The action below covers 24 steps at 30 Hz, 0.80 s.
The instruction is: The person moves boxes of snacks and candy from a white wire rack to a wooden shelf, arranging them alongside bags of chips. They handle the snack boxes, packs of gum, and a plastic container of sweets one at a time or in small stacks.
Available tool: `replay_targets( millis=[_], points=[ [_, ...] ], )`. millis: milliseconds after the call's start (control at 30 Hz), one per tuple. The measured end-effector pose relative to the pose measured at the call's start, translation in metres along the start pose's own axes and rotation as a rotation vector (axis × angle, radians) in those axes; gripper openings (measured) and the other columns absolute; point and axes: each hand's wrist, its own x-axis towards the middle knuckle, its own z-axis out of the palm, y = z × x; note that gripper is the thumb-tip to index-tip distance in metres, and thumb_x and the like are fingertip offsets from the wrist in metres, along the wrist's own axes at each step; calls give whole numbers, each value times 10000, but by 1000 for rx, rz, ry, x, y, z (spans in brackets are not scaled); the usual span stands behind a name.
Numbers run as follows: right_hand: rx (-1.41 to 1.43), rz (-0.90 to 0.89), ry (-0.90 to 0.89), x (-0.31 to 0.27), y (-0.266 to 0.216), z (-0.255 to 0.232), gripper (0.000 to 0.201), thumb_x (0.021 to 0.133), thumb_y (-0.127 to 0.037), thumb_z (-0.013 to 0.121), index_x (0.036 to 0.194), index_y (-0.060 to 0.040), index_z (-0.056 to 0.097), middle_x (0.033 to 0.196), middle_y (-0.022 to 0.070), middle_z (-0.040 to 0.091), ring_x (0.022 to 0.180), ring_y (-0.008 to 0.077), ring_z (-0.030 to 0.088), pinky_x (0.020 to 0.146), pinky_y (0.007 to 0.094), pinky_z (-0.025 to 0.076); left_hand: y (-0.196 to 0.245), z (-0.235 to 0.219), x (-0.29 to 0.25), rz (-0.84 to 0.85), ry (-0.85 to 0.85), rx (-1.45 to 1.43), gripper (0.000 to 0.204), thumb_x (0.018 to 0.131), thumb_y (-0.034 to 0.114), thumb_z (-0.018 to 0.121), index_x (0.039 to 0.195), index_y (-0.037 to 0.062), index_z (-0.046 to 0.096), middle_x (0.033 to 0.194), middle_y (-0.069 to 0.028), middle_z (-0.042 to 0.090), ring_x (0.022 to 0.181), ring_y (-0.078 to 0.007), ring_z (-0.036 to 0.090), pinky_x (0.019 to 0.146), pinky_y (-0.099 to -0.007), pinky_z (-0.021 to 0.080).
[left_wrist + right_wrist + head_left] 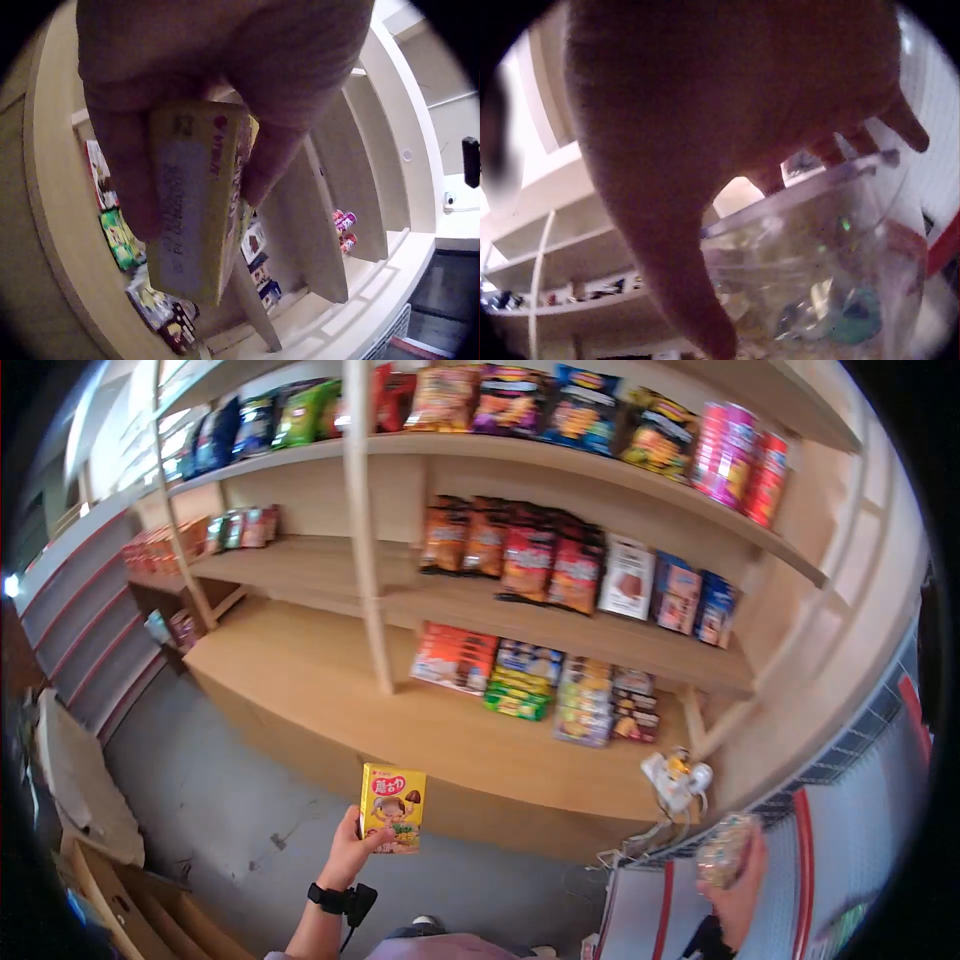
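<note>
My left hand [346,854] pinches a yellow biscuit box [393,808] with a mushroom-shaped chocolate biscuit pictured on it, held upright in front of the low shelf. Up close in the left wrist view, thumb and fingers grip both sides of the box [191,217], and printed text shows on its narrow end. Over at the lower right, my right hand [741,892] holds a clear plastic tub [724,850]. The right wrist view shows the thumb and fingers around the rim of this tub [810,262], with colourful, shiny contents inside that are blurred.
A wooden shelf unit [300,650] stands ahead, with snack bags [510,402] on top, more packets [550,555] in the middle and flat packs [455,657] on the low board. White plugs and cables [676,780] lie at its right end. White metal shelving [850,840] stands at right.
</note>
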Motion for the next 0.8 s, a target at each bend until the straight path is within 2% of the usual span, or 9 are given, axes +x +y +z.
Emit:
replay_targets(
  millis=[33, 67, 133, 233, 400, 467, 500, 600, 800],
  points=[
    [102, 4, -32, 9, -9, 37, 1247, 434, -409, 890, 1456, -56, 268, 1428, 182, 316, 1318, 343, 323, 1118, 446, 229, 14, -14, 2, 5, 20, -58, 338, 799, 29, 703, 1049, 18, 476, 1021, -56, 607, 931, -121, 586, 817, -282, 499],
    [265, 17, -89, 25, -59, 63, 1201, 446, -302, 891, 1452, -61, 280, 1420, 185, 328, 1324, 343, 318, 1114, 437, 243, 20, -33, 3, 10, 59, -60, 338, 799, 29, 703, 1049, 18, 476, 1021, -56, 607, 931, -121, 586, 817, -282, 499],
    [150, -150, -134, 49, -113, 115, 1174, 447, -228, 881, 1448, -61, 291, 1403, 184, 341, 1318, 336, 331, 1100, 419, 280, 30, -74, 5, 88, 152, -38, 342, 803, 38, 704, 1054, 14, 473, 1031, -61, 606, 941, -124, 587, 817, -284, 502],
    [248, -228, -310, 76, -201, 165, 1168, 434, -238, 886, 1437, -60, 314, 1379, 180, 359, 1302, 324, 353, 1090, 402, 302, 50, -118, -1, 85, 261, -56, 374, 819, 27, 683, 1108, 27, 446, 1048, -65, 601, 957, -136, 592, 825, -293, 506],
    [288, -438, -437, 119, -277, 264, 1177, 420, -247, 906, 1429, -64, 327, 1381, 171, 359, 1298, 324, 357, 1088, 398, 307, 61, -173, 10, 70, 418, -209, 391, 873, 77, 641, 1177, 40, 399, 1105, -67, 580, 991, -136, 585, 835, -288, 502],
    [255, -542, -517, 133, -317, 294, 1129, 473, -242, 891, 1430, -83, 314, 1398, 223, 317, 1302, 378, 336, 1076, 451, 312, 65, -192, 28, 74, 408, -316, 327, 947, 147, 549, 1205, 42, 378, 1153, -72, 558, 1019, -139, 580, 854, -295, 501],
    [301, -593, -533, 140, -330, 312, 1109, 478, -247, 892, 1423, -88, 334, 1401, 213, 323, 1299, 377, 345, 1069, 448, 324, 70, -198, 41, 126, 393, -343, 284, 999, 204, 449, 1221, 44, 370, 1172, -75, 546, 1030, -151, 582, 865, -301, 505],
    [391, -622, -626, 152, -377, 368, 1086, 492, -244, 890, 1418, -84, 346, 1390, 205, 338, 1291, 373, 353, 1068, 440, 329, 92, -237, 101, 239, 330, -286, 351, 1012, 234, 403, 1308, 58, 339, 1237, -73, 520, 1054, -170, 586, 849, -343, 529],
    [519, -792, -747, 203, -484, 473, 1067, 499, -309, 889, 1401, -78, 369, 1376, 198, 352, 1283, 367, 367, 1060, 437, 342, 158, -320, 253, 211, 288, -267, 352, 1009, 261, 408, 1293, 63, 351, 1234, -72, 535, 1062, -188, 599, 855, -342, 527]
  ],
)
